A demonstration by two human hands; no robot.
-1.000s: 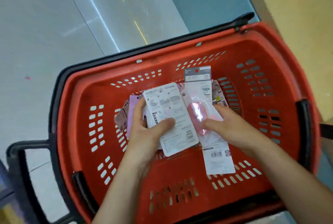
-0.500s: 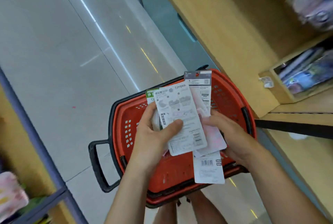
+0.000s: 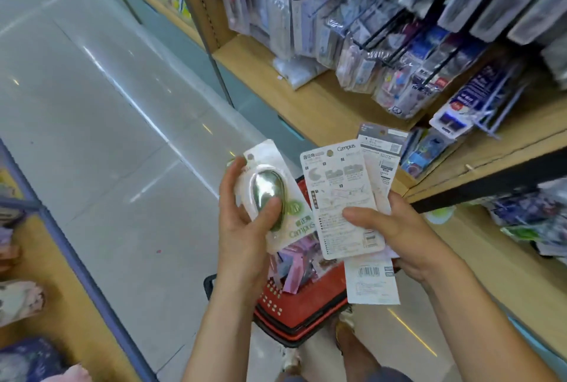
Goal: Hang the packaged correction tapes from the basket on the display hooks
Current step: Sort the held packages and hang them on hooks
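Hooks (image 3: 379, 34) crowded with hanging stationery fill the upper right, above a wooden shelf (image 3: 322, 99). The red basket (image 3: 306, 309) sits on the floor under the hands, partly hidden by them, with more packs inside. The left hand (image 3: 245, 234) grips a green pack (image 3: 276, 191) face up, thumb on its glossy oval blister. The right hand (image 3: 411, 231) holds a fan of packs (image 3: 340, 197), white printed backs showing, thumb across the front one.
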